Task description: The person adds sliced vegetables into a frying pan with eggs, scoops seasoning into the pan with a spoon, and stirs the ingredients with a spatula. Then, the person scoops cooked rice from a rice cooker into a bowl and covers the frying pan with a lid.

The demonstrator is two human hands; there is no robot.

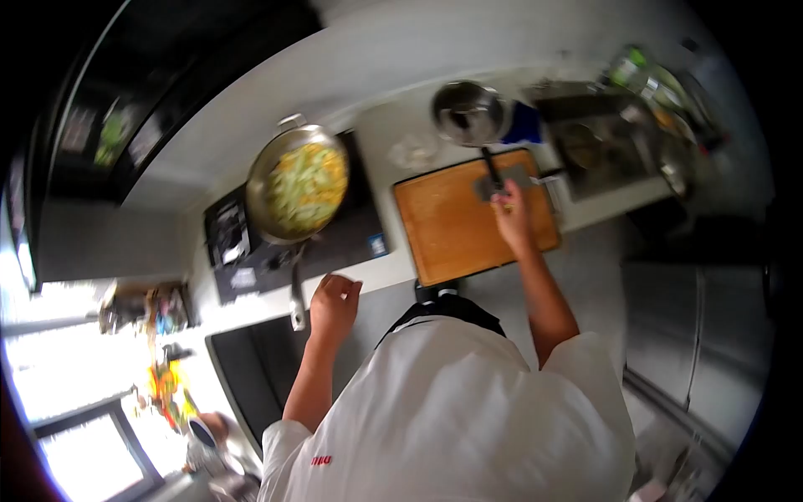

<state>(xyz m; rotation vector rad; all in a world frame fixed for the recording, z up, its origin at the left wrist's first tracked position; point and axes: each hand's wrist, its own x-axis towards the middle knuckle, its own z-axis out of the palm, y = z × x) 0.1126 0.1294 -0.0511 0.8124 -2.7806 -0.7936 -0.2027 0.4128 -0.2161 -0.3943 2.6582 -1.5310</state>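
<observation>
My left hand [335, 303] hangs in front of the counter edge, loosely curled with the thumb apart and nothing seen in it. Close to it is the handle of a wide steel frying pan [261, 188], which sits on the dark cooktop. Chopped pale green and yellow food [305, 186] fills that pan. Over the wooden cutting board [443, 226], my right hand [513, 209] has its fingers closed at the end of the dark handle of a steel saucepan [467, 113]. Beneath that handle lies a flat grey blade, apparently a cleaver [520, 176]. Blur softens the finger details.
A sink [577, 146] lies to the right of the board, with a blue cloth-like item [524, 124] beside the saucepan. Bottles and dishes crowd the far right corner. The black cooktop [364, 217] extends left of the board. A bright window stands at the lower left.
</observation>
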